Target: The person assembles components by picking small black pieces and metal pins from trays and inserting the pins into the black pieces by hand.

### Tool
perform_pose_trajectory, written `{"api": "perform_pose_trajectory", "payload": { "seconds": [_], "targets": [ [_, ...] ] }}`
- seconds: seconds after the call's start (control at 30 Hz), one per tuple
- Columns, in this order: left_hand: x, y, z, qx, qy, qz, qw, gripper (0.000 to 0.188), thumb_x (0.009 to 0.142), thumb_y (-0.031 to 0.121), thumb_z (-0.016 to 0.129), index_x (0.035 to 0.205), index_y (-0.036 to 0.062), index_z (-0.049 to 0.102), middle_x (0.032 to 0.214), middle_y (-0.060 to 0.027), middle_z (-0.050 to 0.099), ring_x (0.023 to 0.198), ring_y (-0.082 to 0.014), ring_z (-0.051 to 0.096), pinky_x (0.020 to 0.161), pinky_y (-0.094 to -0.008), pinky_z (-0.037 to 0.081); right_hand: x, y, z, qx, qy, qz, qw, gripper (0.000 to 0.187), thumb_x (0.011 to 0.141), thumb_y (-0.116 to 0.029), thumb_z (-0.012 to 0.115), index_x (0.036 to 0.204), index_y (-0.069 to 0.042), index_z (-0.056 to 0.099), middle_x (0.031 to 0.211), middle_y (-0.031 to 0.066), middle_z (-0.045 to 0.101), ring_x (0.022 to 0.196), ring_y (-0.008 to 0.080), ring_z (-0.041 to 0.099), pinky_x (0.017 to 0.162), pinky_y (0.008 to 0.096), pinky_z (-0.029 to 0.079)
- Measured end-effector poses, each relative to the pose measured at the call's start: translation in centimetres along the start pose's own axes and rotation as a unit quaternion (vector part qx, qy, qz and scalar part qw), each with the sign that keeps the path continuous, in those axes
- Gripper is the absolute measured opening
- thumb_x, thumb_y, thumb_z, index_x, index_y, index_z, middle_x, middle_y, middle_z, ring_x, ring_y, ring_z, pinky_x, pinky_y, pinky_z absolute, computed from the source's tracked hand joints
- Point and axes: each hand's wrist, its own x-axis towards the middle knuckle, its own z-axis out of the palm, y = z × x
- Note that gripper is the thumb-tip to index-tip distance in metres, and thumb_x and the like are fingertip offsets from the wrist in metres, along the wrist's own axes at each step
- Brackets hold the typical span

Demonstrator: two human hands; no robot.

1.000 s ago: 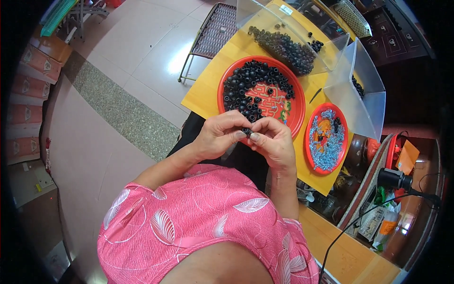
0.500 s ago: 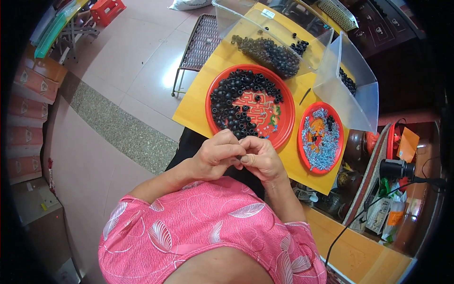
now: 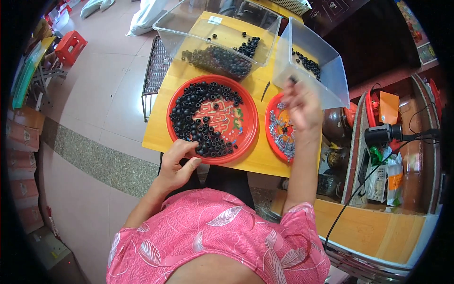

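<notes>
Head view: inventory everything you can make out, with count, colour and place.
Table: one, yellow, centre
Round tray: one, red, near left of table
Oval tray: one, red, right of the round tray
Bins: two, clear, far side of table
Beads: many, black, in round tray and bins
Small pieces: many, silvery blue, in oval tray
Thin strip: one, dark, near oval tray
Woven seat: one, brown, left of table
Stool: one, red, upper left
Sacks: two, white, top left
Cylindrical device: one, black, right
Shirt: one, pink, bottom
Left hand: one, at round tray's near rim
Right hand: one, blurred, covering part of oval tray, with dark piece
</notes>
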Motion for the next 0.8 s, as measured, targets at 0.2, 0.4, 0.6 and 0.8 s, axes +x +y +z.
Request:
{"api": "perform_pose_trajectory", "payload": {
  "seconds": [0.2, 0.4, 0.6, 0.8],
  "targets": [
    [0.4, -0.6, 0.2, 0.079, 0.017, 0.050, 0.996, 0.033, 0.064, -0.006, 0.065, 0.095, -0.0027, 0.055, 0.076, -0.0113, 0.054, 0.067, -0.0241, 0.053, 0.062, -0.0317, 0.042, 0.0, 1.5, 1.7, -0.220, 0.029, 0.032, 0.975, 0.025, 0.084, -0.011, 0.054, 0.101, 0.007, 0.054, 0.084, 0.0114, 0.062, 0.066, 0.0126, 0.057, 0.059, 0.0213, 0.046],
    [0.5, -1.0, -0.2, 0.076, -0.001, 0.070, 0.995, 0.031, 0.064, -0.006, 0.065, 0.093, -0.0024, 0.055, 0.075, -0.0117, 0.054, 0.067, -0.0242, 0.053, 0.061, -0.0325, 0.042, -1.7, 10.1, 5.9, -0.587, -0.122, -0.137, 0.789, 0.018, 0.075, -0.005, 0.060, 0.092, 0.001, 0.062, 0.082, 0.0129, 0.062, 0.076, 0.0216, 0.061, 0.068, 0.0298, 0.047],
    [0.4, -1.0, -0.2, 0.052, 0.019, 0.074, 0.996, 0.031, 0.064, -0.007, 0.064, 0.093, -0.0024, 0.055, 0.074, -0.0119, 0.054, 0.067, -0.0253, 0.052, 0.060, -0.0326, 0.043, -0.8, 13.0, 8.7, -0.656, -0.225, -0.214, 0.687, 0.020, 0.067, 0.002, 0.054, 0.085, -0.004, 0.062, 0.082, 0.0156, 0.057, 0.081, 0.0316, 0.055, 0.074, 0.0400, 0.045],
    [0.6, -1.2, -0.4, 0.046, 0.007, 0.078, 0.996, 0.030, 0.063, -0.007, 0.064, 0.092, -0.0019, 0.055, 0.072, -0.0114, 0.053, 0.065, -0.0251, 0.052, 0.059, -0.0327, 0.042, -1.0, 13.0, 8.2, -0.679, -0.212, -0.159, 0.684, 0.014, 0.069, -0.002, 0.056, 0.083, -0.002, 0.060, 0.080, 0.0153, 0.056, 0.079, 0.0320, 0.055, 0.071, 0.0395, 0.045]
  ]
}}
